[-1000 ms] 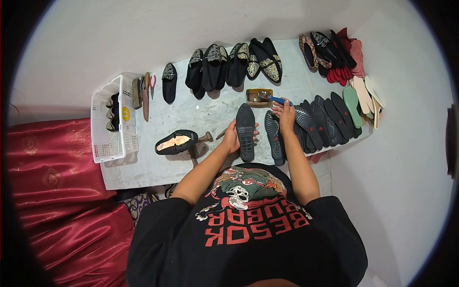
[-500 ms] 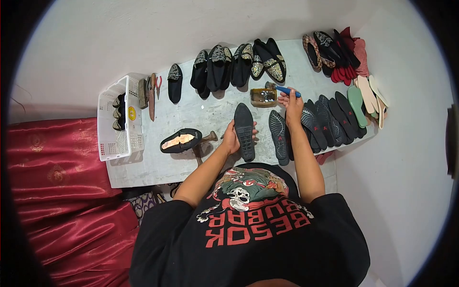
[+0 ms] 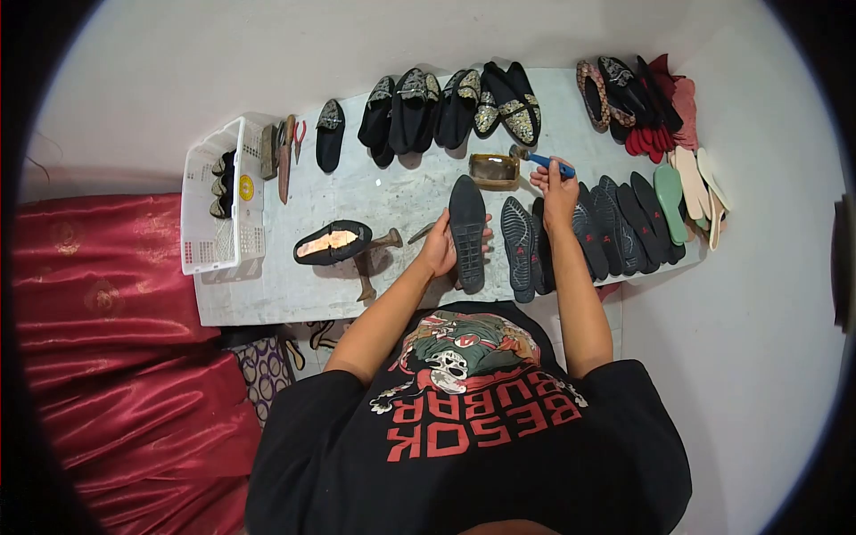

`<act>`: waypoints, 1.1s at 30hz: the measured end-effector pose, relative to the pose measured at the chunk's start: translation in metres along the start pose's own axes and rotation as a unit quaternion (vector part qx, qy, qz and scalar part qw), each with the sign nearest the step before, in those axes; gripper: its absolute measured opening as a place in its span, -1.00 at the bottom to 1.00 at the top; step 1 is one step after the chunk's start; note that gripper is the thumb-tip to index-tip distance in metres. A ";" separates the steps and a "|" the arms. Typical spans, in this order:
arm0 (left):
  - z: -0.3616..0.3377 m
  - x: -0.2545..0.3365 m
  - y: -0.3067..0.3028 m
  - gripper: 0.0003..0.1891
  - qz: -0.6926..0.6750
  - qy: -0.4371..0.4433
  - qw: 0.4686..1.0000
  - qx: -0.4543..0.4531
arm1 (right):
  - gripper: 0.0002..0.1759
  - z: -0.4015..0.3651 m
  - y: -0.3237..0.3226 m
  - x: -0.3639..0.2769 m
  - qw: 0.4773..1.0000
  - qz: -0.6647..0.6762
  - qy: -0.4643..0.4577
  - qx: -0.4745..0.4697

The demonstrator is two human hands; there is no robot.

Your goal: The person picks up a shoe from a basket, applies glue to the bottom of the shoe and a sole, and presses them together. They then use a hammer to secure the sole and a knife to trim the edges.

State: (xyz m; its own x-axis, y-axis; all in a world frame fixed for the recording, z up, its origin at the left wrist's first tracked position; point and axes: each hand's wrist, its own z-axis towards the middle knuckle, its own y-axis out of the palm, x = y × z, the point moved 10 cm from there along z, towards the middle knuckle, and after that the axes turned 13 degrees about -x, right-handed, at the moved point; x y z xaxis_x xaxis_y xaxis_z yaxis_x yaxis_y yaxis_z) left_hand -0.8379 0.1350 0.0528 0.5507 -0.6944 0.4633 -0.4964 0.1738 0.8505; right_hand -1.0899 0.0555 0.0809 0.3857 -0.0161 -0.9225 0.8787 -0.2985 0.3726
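In my left hand (image 3: 441, 244) is a black shoe sole (image 3: 467, 234), upright in view, with my fingers wrapped around both edges. My right hand (image 3: 558, 196) grips a brush (image 3: 555, 167) by its blue handle. The brush head lies at the right rim of a rectangular glass container (image 3: 482, 182) with amber-brown contents. Just left of my left hand, a black shoe (image 3: 333, 256) with a pale inside sits sole-down beside a metal shoe anvil (image 3: 364, 270). More black soles (image 3: 518, 245) lie beside and partly under my right forearm.
Along the back stand several black shoes with glittery uppers (image 3: 415, 111). A white basket (image 3: 251, 214) holds more shoes at the left, next to a knife (image 3: 285, 169) and red-handled pliers (image 3: 299, 143). Green and cream insoles (image 3: 668, 201) lie at the right edge.
The brush head has shifted slightly right along the container's rim. My left hand still holds the sole, and the whole camera view has moved a little.
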 end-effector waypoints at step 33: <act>0.004 0.016 0.029 -0.26 0.054 -0.069 0.986 -0.144 | -0.78 -0.073 0.158 -0.149 0.815 -0.478 -0.111 -0.308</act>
State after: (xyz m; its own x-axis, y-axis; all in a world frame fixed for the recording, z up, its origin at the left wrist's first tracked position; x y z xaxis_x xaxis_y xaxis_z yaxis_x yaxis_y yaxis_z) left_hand -0.8456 0.1261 0.0838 0.3980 -0.7459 0.5341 -0.3249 0.4298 0.8424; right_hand -0.9877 0.0804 0.2852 -0.5584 -0.2494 -0.7912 0.7487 0.2593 -0.6101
